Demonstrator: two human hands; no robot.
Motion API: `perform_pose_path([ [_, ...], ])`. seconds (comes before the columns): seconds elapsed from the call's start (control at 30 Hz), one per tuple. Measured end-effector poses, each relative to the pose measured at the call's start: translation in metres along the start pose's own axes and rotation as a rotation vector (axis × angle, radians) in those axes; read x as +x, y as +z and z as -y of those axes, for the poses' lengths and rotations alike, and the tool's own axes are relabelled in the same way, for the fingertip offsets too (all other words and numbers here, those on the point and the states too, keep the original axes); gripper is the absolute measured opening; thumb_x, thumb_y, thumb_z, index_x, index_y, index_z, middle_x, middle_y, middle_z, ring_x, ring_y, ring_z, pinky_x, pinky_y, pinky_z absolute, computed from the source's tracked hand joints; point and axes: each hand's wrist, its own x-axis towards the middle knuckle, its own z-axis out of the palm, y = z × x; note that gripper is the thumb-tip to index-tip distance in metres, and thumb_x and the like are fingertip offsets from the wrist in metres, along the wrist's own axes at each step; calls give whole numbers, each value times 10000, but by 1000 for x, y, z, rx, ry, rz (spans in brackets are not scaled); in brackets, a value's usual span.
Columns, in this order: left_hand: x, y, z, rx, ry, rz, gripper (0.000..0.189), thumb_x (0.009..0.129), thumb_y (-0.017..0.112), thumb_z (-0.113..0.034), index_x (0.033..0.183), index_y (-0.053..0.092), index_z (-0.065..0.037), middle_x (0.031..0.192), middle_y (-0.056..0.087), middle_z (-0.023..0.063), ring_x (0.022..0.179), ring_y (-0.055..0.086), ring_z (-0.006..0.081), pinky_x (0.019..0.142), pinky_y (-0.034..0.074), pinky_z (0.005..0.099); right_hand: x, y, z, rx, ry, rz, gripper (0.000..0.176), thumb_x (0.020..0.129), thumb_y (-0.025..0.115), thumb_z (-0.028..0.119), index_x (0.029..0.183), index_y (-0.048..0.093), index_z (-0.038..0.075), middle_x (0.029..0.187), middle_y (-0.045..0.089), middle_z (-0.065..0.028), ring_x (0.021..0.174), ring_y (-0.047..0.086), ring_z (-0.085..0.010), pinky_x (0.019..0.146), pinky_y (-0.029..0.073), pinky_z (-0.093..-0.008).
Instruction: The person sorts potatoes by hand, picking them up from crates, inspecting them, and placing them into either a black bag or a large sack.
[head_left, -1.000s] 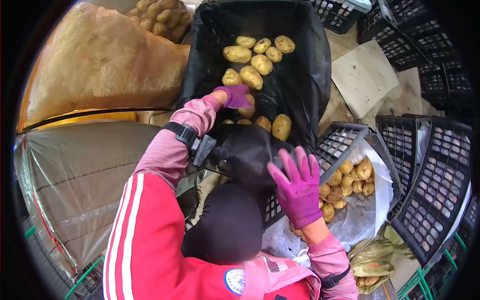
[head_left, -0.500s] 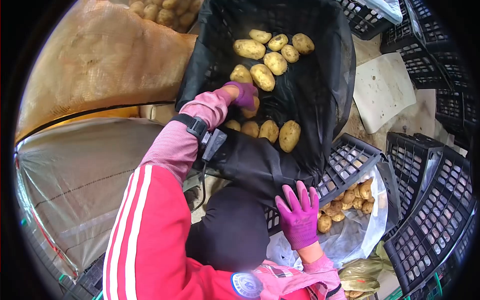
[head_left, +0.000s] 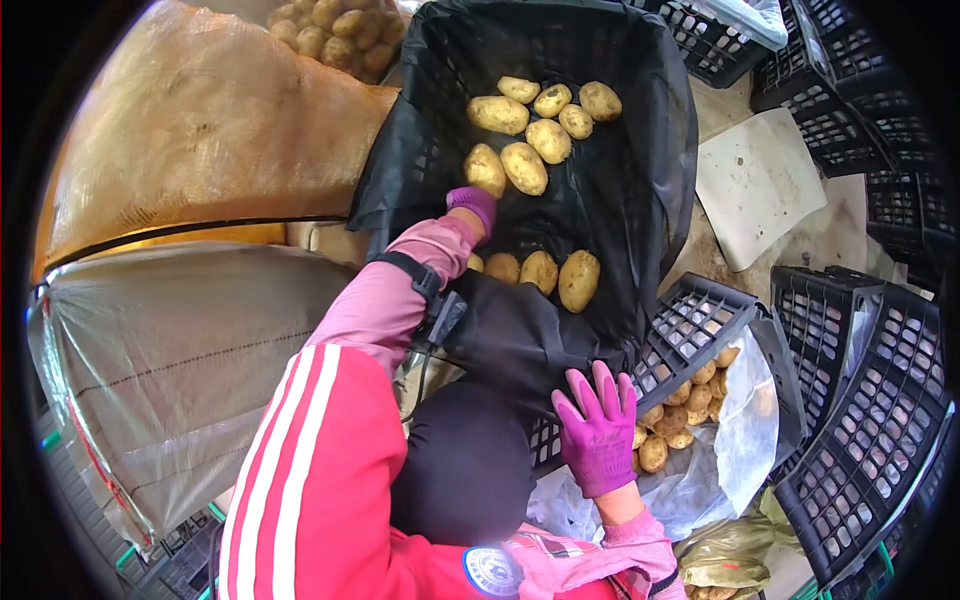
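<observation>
Gloved, my left hand [head_left: 476, 208] reached, grip hidden, inside the left edge of the lined crate [head_left: 668, 150] beside potatoes [head_left: 485, 170], while my right hand [head_left: 600, 435], fingers spread, hovered by its near right corner, where snagging the black liner [head_left: 515, 325] could have sent them rolling.

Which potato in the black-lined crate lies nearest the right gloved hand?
The rightmost potato in the near row: it lies closest to the right gloved hand and shows practically whole, while its row-mates are partly hidden.
</observation>
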Motion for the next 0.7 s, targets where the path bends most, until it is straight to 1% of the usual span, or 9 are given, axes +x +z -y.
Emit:
perform_pose_path([
  [0.1, -45, -28, -2, 70, 116, 47, 248, 832, 668, -257, 994, 749, -88, 1021, 721, 155, 969, 696, 318, 829, 552, 414, -2, 1, 0, -29, -8, -19, 293, 751, 630, 145, 1037, 642, 84, 1261, 577, -118, 1278, 478, -357, 1050, 347, -564],
  [0.2, -109, -65, 13, -179, 278, -27, 348, 855, 660, -341, 1065, 721, -70, 972, 726, 144, 944, 694, 336, 843, 550, 410, -5, 11, 6, -10, -13, -55, 294, 778, 614, 156, 1060, 632, 73, 1267, 573, -131, 1299, 463, -358, 1064, 336, -562],
  [0.23, -117, -63, 14, -220, 259, -56, 472, 876, 643, -406, 1181, 660, -47, 985, 713, 160, 912, 686, 347, 824, 540, 432, -9, 13, 4, -15, 15, -73, 296, 788, 607, 159, 1069, 628, 69, 1269, 572, -135, 1306, 458, -358, 1070, 332, -560],
  [0.27, -141, -49, 12, -343, 354, -381, 516, 904, 639, -373, 1277, 583, -21, 1062, 692, 175, 954, 682, 318, 826, 534, 419, -14, 17, 4, -29, 13, -100, 303, 797, 600, 171, 1081, 623, 68, 1277, 571, -138, 1311, 454, -359, 1077, 331, -553],
  [0.33, -197, -93, -13, -707, 507, -94, 531, 916, 651, -344, 1337, 535, -43, 1213, 623, 219, 1144, 611, 313, 953, 486, 389, -30, 39, 6, -22, 59, -115, 327, 796, 626, 172, 1109, 624, 78, 1323, 552, -128, 1314, 450, -362, 1088, 329, -550],
  [0.37, -210, -93, -26, -816, 654, -154, 550, 899, 673, -267, 1378, 502, -56, 1339, 550, 212, 1253, 543, 309, 1022, 443, 361, -41, 48, 6, 2, 80, -115, 348, 787, 659, 161, 1126, 631, 88, 1361, 535, -117, 1311, 450, -364, 1092, 327, -553],
  [0.47, -240, -112, -78, -592, 973, -453, 664, 803, 740, -271, 1398, 493, -113, 1472, 430, 167, 1377, 376, 389, 1114, 339, 444, -50, 29, 21, 97, 88, -150, 372, 797, 684, 178, 1154, 634, 87, 1321, 568, -123, 1266, 502, -334, 1080, 362, -514],
  [0.57, -242, -90, -119, -198, 1122, -533, 727, 705, 779, -244, 1383, 528, -168, 1519, 366, 170, 1430, 271, 412, 1161, 241, 524, -83, 14, 4, 165, 306, -645, 383, 825, 686, 180, 1187, 631, 67, 1261, 609, -138, 1219, 544, -325, 1062, 401, -445],
  [0.7, -233, -55, -129, -32, 1101, -806, 652, 685, 728, -157, 1318, 572, -153, 1494, 376, 186, 1388, 345, 395, 1124, 297, 536, -151, 15, -64, 294, 825, -560, 449, 825, 667, 255, 1239, 609, 90, 1249, 621, -148, 1167, 577, -327, 1034, 429, -450],
])
